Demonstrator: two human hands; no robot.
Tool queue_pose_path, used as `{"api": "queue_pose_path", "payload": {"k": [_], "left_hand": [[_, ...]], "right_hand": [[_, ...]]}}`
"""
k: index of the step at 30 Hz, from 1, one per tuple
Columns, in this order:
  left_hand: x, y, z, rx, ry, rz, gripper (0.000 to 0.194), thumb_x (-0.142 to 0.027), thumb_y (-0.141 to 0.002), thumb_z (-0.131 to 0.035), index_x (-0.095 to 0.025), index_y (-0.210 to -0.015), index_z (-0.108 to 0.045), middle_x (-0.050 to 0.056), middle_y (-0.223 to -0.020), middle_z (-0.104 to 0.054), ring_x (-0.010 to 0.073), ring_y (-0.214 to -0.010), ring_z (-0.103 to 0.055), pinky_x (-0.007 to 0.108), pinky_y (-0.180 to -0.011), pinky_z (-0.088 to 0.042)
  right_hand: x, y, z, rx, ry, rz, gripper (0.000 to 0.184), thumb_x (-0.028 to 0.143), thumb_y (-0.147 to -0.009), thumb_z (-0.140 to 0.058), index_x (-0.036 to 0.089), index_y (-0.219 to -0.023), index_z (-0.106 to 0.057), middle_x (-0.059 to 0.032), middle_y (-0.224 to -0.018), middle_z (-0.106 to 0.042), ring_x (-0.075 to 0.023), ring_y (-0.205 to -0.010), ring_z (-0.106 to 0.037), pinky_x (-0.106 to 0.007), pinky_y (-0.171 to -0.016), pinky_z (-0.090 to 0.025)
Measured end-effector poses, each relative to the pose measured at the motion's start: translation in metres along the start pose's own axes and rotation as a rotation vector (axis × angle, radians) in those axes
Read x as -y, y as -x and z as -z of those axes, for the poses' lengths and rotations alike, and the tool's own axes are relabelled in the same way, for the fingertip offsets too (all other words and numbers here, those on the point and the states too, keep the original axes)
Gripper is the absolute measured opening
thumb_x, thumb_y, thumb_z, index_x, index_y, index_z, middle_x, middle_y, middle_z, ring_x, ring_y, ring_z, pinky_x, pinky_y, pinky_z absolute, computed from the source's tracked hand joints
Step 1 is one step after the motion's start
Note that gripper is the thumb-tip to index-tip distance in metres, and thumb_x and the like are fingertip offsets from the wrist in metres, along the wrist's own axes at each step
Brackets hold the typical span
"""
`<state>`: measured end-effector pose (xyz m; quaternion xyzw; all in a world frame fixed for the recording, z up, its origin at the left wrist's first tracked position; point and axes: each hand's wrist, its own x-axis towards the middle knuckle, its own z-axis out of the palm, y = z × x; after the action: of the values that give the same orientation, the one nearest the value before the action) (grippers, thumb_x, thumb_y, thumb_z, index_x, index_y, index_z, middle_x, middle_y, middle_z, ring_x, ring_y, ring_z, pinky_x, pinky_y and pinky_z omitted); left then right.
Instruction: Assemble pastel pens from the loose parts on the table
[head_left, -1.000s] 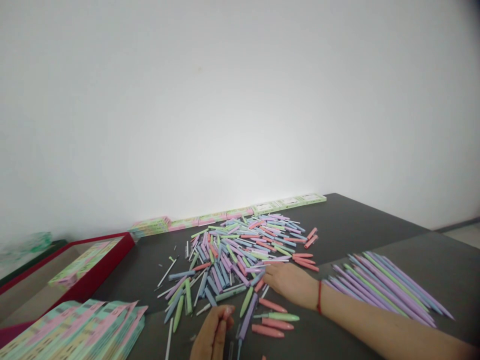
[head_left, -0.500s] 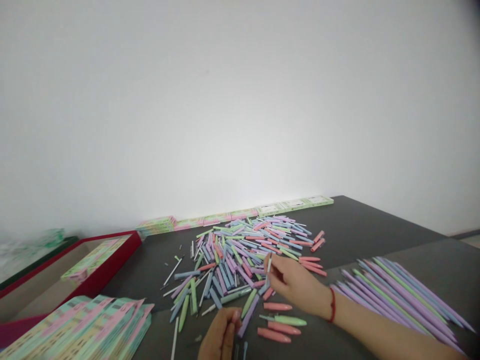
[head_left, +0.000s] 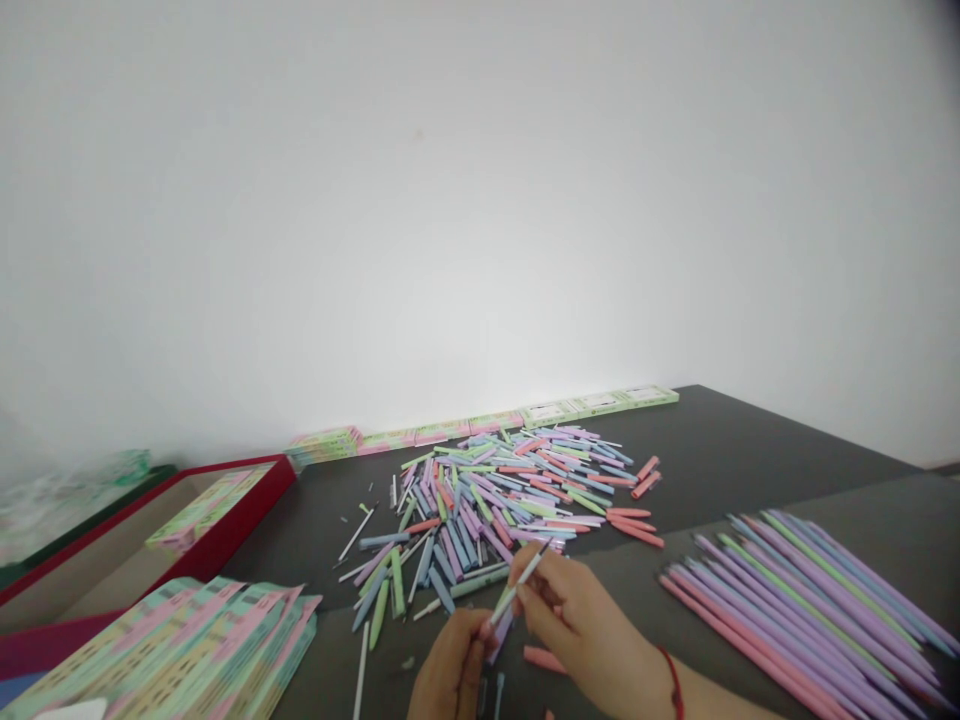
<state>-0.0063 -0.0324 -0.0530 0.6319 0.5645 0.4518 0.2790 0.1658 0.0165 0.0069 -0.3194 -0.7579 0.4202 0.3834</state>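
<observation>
Left hand: your thumb and fingers are bunched at the lower end of a slim white rod; whether they clamp it, you cannot tell from this view.
Right hand: your thumb and forefinger pinch that rod, which slants up to the right with its dark tip pointing away from you; a red cord bracelet circles your wrist.
Plastic bag: crumpled and clear with green on it, it lies at your far left.
Red box: open just beside the bag, it holds printed packets.
Fanned packets: pastel and overlapping, they lie in front of the box, near you.
Row of packets: these line the back of the dark table, along the wall.
Loose pile: purple, blue, green, coral and white pencil parts lie jumbled beyond your hands.
Coral piece: it lies beside your right hand, partly hidden by it.
Pastel pencils: they lie roughly parallel at your right, well apart from the pile.
</observation>
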Motion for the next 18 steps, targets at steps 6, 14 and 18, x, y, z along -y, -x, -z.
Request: {"api": "queue_pose_path", "payload": {"k": [6, 14, 18], "left_hand": [[-0.0006, 0.0008, -0.0015, 0.023, -0.033, -0.009, 0.041, -0.053, -0.091, -0.037, -0.022, -0.082, -0.063, 0.001, -0.073, -0.061, 0.0173, -0.067, -0.054, 0.024, -0.068, -0.043], [-0.0023, 0.0012, -0.0024, -0.013, -0.028, 0.001, 0.045, -0.056, -0.09, -0.035, -0.022, -0.08, -0.062, 0.0, -0.07, -0.059, 0.0166, -0.063, -0.052, 0.024, -0.068, -0.044], [0.0002, 0.0009, -0.0016, -0.007, 0.01, 0.029, 0.045, -0.057, -0.091, -0.034, -0.021, -0.08, -0.06, -0.001, -0.068, -0.056, 0.0163, -0.063, -0.052, 0.023, -0.066, -0.042]], "right_hand": [[-0.0038, 0.0024, -0.0016, -0.018, 0.016, 0.031, 0.012, 0.024, -0.092, -0.041, 0.021, -0.085, -0.05, 0.002, -0.07, -0.051, -0.0129, -0.062, -0.047, -0.022, -0.057, -0.038], [0.0006, 0.0044, -0.0024, -0.002, 0.029, 0.01, 0.009, 0.02, -0.09, -0.042, 0.021, -0.087, -0.05, 0.0048, -0.067, -0.047, -0.0118, -0.058, -0.045, -0.022, -0.057, -0.037], [0.0008, 0.0039, -0.0027, 0.023, 0.032, 0.017, 0.008, 0.02, -0.091, -0.042, 0.021, -0.089, -0.049, 0.0053, -0.065, -0.048, -0.0122, -0.059, -0.047, -0.023, -0.061, -0.038]]}}
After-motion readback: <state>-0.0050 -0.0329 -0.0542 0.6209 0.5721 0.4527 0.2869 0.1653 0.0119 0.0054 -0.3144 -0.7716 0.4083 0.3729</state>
